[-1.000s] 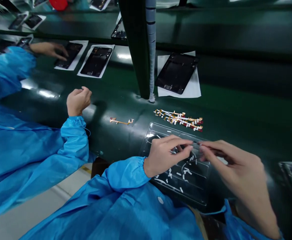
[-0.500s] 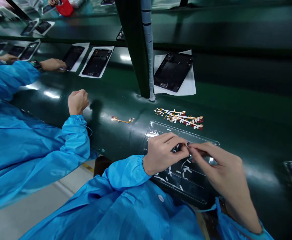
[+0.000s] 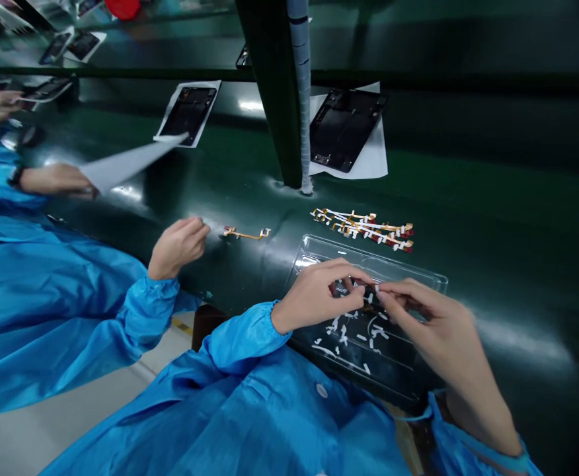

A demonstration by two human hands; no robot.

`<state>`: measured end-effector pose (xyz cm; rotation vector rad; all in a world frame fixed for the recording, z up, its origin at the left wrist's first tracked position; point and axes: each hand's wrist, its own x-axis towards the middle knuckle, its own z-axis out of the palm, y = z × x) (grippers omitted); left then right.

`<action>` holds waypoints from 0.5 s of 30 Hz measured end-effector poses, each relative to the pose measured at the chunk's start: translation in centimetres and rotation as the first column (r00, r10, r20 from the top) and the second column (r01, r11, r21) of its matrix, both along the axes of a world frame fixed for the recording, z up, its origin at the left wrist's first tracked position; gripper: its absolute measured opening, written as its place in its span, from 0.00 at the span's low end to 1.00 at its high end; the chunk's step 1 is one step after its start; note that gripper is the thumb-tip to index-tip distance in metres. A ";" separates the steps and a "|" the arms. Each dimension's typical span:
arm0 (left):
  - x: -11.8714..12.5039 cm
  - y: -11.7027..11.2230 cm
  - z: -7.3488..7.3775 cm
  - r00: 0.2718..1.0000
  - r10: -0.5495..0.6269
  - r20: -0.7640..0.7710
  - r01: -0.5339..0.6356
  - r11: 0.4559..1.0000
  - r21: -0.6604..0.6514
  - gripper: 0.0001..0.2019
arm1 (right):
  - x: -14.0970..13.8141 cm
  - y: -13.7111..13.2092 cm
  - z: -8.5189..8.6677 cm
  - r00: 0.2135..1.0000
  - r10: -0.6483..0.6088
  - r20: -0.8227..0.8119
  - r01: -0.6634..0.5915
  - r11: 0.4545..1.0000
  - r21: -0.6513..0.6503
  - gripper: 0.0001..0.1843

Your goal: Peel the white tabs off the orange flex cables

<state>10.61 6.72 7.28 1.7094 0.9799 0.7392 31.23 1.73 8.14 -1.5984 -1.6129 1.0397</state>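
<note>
My left hand [image 3: 314, 295] and my right hand [image 3: 433, 318] hover over a transparent plastic tray [image 3: 408, 277], their fingertips meeting above it. A small white tab [image 3: 377, 288] shows at my right fingertips. Whatever my left fingers pinch is mostly hidden. Several white strips [image 3: 353, 334] lie in the tray below my hands. Beyond the tray lies a bundle of gold-and-white flex cables [image 3: 363, 229], apart from my hands.
A co-worker in a blue smock reaches toward a single flex cable [image 3: 247, 233] with one hand [image 3: 178, 248]; their other hand [image 3: 56, 180] holds a white sheet [image 3: 131, 162]. Phone frames on paper [image 3: 344, 129] lie on the dark green conveyor belt [image 3: 492, 198], beside a green post [image 3: 272, 79].
The co-worker has lifted a white sheet, and its phone frame no longer shows there. Their nearer hand has opened and moved toward the single cable. My hands stay together over the tray.
</note>
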 end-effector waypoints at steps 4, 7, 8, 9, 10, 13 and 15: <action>0.0 0.0 -0.4 0.999 0.038 -0.008 -0.037 0.996 0.085 0.07 | -0.1 0.1 -0.1 0.999 -0.018 -0.037 0.017 0.999 -0.036 0.13; -0.1 0.2 -0.9 0.997 0.073 -0.018 -0.070 0.986 0.148 0.06 | 0.2 0.0 -0.4 0.997 -0.032 -0.072 0.026 0.997 -0.079 0.15; -0.2 0.2 -1.0 0.994 0.106 -0.025 -0.099 0.978 0.185 0.07 | 0.3 0.0 -0.5 0.996 -0.040 -0.082 0.033 0.995 -0.092 0.15; -0.3 0.2 -1.1 0.989 0.145 -0.031 -0.134 0.962 0.239 0.08 | 0.3 -0.1 -0.6 0.995 -0.052 -0.090 0.043 0.994 -0.103 0.15; -0.4 0.3 -1.1 0.983 0.182 -0.036 -0.162 0.936 0.311 0.09 | 0.4 -0.1 -0.6 0.993 -0.066 -0.094 0.056 0.992 -0.111 0.16; -0.4 0.2 -1.1 0.974 0.218 -0.065 -0.143 0.809 0.570 0.08 | 0.4 -0.1 -0.8 0.991 -0.087 -0.099 0.076 0.991 -0.112 0.16; -0.2 0.0 -1.1 0.972 0.210 -0.106 -0.086 0.735 0.672 0.05 | 0.2 -0.1 -0.8 0.991 -0.077 -0.105 0.067 0.993 -0.102 0.14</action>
